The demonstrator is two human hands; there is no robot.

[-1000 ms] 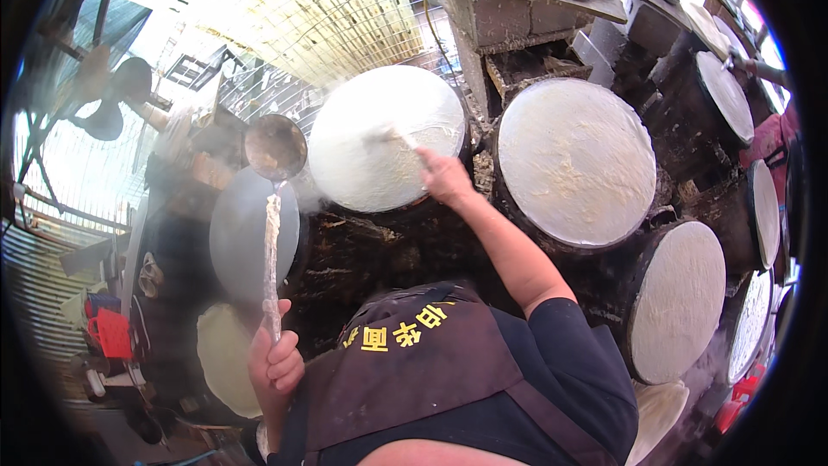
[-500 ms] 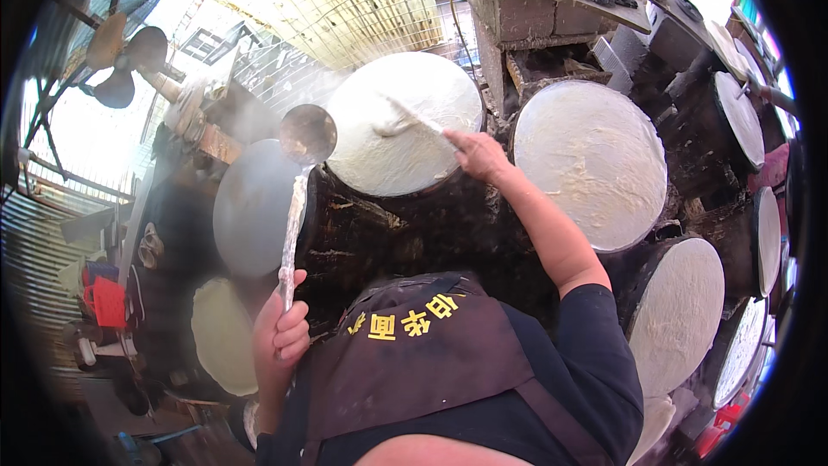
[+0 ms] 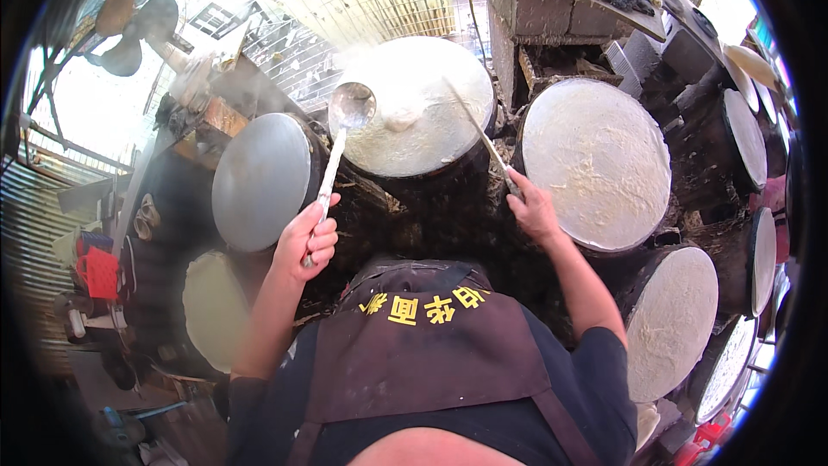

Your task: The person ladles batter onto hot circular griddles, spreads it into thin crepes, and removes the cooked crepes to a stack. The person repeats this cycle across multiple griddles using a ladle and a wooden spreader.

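My left hand (image 3: 312, 237) is wrapped around the batter-coated handle of a long metal ladle (image 3: 353, 106). Its round bowl hangs over the near left part of the middle griddle (image 3: 401, 158), which bears a pale layer of wet batter with a small lump (image 3: 399, 118) in it. In my right hand (image 3: 535, 209) is a long thin spatula (image 3: 479, 129), its handle gripped in closed fingers. The spatula's tip reaches over the right side of that same griddle; whether it touches the batter I cannot tell.
A bare grey griddle (image 3: 263, 181) stands to the left, and a batter-covered one (image 3: 595, 164) to the right. Further pale rounds lie at the lower left (image 3: 214, 311) and lower right (image 3: 674, 321). A fan (image 3: 129, 39) is at upper left, a cluttered brick-based counter (image 3: 561, 13) at the back.
The ladle has moved right, from beside the bare griddle to over the middle one. My right hand has drawn back toward me and right, lifting the spatula away from the batter lump.
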